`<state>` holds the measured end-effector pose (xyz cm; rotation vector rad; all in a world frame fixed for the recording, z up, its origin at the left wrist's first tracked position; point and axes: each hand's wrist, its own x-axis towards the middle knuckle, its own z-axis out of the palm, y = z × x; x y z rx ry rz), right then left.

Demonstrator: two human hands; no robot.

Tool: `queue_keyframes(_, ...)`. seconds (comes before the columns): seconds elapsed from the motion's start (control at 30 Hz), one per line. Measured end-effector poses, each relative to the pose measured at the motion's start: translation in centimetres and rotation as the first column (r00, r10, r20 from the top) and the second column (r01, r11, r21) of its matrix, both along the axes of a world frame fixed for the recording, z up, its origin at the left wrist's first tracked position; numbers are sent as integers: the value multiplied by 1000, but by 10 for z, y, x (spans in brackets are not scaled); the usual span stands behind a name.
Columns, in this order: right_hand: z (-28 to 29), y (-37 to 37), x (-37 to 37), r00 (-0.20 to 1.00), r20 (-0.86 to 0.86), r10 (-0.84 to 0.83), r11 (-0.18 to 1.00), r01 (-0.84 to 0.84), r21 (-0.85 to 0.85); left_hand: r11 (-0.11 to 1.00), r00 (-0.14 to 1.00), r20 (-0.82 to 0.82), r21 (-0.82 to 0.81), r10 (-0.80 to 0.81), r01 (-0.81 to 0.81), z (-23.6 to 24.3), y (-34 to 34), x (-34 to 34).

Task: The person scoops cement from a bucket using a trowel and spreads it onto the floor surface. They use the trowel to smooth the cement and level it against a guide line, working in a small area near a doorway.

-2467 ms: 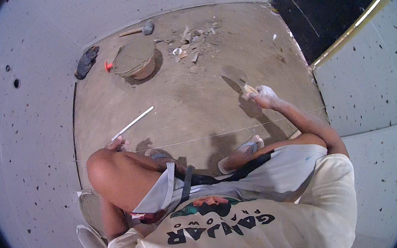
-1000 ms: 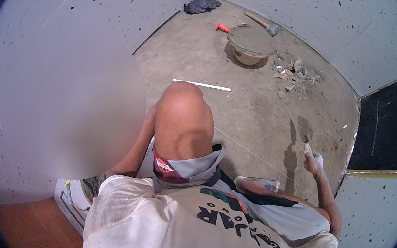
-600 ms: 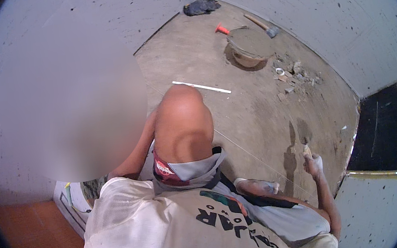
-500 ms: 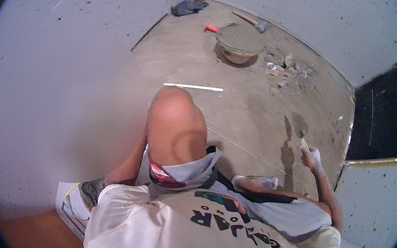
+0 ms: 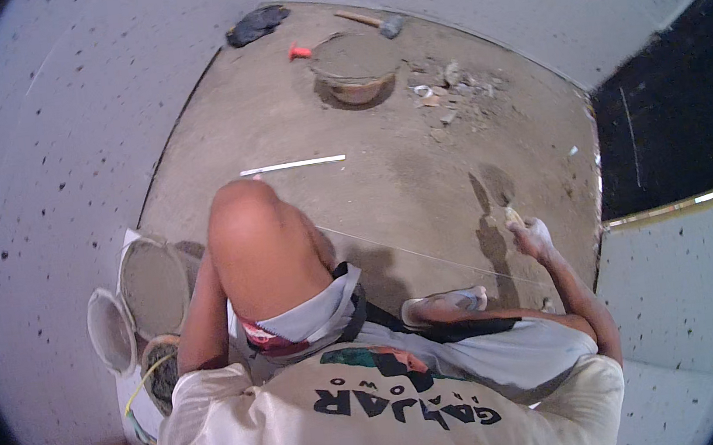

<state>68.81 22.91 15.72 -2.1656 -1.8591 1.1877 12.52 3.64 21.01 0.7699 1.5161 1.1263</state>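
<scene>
My right hand [image 5: 531, 236] is closed on the handle of a trowel [image 5: 502, 191], held low over the concrete floor at right, its shadow beside it. My left hand [image 5: 256, 176] is almost wholly hidden behind my raised left knee [image 5: 247, 226]; only a small bit shows near a thin white strip [image 5: 297, 163] by that knee, so its grip is unclear. Left of my leg stand a container of grey mortar [image 5: 153, 285], a pale bucket [image 5: 109, 330] and a smaller dark-filled container [image 5: 161, 381] with a yellow cord.
Farther forward sit a mortar basin [image 5: 353, 58], a red-handled tool [image 5: 299, 52], a mallet [image 5: 389, 25], a dark bundle [image 5: 251, 28] and scattered rubble [image 5: 455, 79]. Speckled panel walls [image 5: 51, 169] surround me, with a black panel [image 5: 662, 126] at right.
The view has swung round since a second ago, shifting the floor items leftward and revealing the left-side containers. My left hand has slipped behind the knee since 2.5 seconds ago.
</scene>
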Motion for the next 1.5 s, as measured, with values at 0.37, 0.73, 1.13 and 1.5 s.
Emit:
queue_keyframes(0.37, 4, -3, -4, 999, -53, 3, 1000, -3, 10, 1000, 1000, -20, -18, 8, -9, 0, 0, -1)
queue_keyframes(0.73, 4, -1, -7, 999, -23, 30, 1000, -29, 5, 1000, 999, -32, -4, -3, 3, -7, 0, 0)
queue_keyframes(1.13, -7, -2, 2, 998, -14, 53, 997, -52, 62, 1000, 997, -76, 7, -18, 19, -9, 5, -6)
queue_keyframes(1.5, -15, 17, 1, 981, -67, 180, 980, -174, 95, 996, 988, -153, 80, -17, 30, -32, 7, -10)
